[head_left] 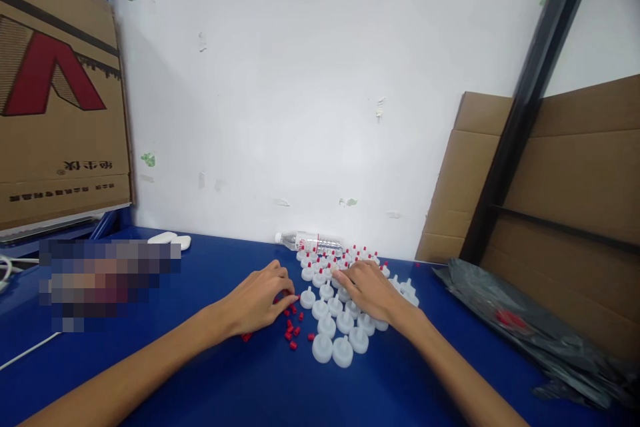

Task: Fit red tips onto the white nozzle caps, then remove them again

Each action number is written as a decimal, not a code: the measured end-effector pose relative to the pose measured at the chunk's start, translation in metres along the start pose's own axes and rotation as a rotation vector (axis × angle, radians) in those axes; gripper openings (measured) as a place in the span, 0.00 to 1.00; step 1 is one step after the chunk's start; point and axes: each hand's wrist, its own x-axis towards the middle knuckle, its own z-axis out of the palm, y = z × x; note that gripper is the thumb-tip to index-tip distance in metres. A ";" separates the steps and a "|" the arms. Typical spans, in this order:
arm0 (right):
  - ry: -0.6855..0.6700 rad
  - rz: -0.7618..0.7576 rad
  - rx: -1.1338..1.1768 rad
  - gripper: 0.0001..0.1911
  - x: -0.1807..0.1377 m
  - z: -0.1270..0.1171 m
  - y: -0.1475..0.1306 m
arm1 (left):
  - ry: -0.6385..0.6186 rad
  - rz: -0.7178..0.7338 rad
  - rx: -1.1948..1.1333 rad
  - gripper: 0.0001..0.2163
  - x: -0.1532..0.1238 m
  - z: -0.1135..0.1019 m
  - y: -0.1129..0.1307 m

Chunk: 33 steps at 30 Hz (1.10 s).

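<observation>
Several white plastic caps (333, 340) stand in rows on the blue table (260, 387); the far ones carry small red tips (363, 253). Loose red tips (293, 333) lie scattered left of the caps. My left hand (260, 300) rests over the red tips with fingers curled, pinching at something small near them. My right hand (367, 290) lies on top of the white caps, fingers bent forward and pinched at a cap in the far rows.
A clear water bottle (313, 241) lies on its side behind the caps. Cardboard boxes stand at the left (55, 100) and right (565, 213). Grey plastic bags (530, 327) are piled at the right. A white object (170, 239) sits at the back left.
</observation>
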 end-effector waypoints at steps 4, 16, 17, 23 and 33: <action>0.070 0.020 0.041 0.29 0.001 -0.005 0.001 | 0.048 -0.002 0.003 0.13 0.001 0.000 0.000; 0.206 -0.343 0.181 0.11 -0.004 -0.017 -0.048 | 0.161 -0.077 -0.105 0.12 -0.001 -0.003 0.018; 0.211 -0.374 0.194 0.11 -0.004 -0.017 -0.052 | 0.156 -0.067 -0.108 0.11 -0.001 -0.003 0.019; 0.239 -0.425 0.229 0.06 -0.005 -0.013 -0.055 | 0.129 0.035 -0.092 0.12 -0.001 -0.004 0.024; 0.200 -0.449 -0.002 0.09 0.007 -0.009 -0.017 | 0.107 -0.097 -0.227 0.22 0.004 -0.003 0.013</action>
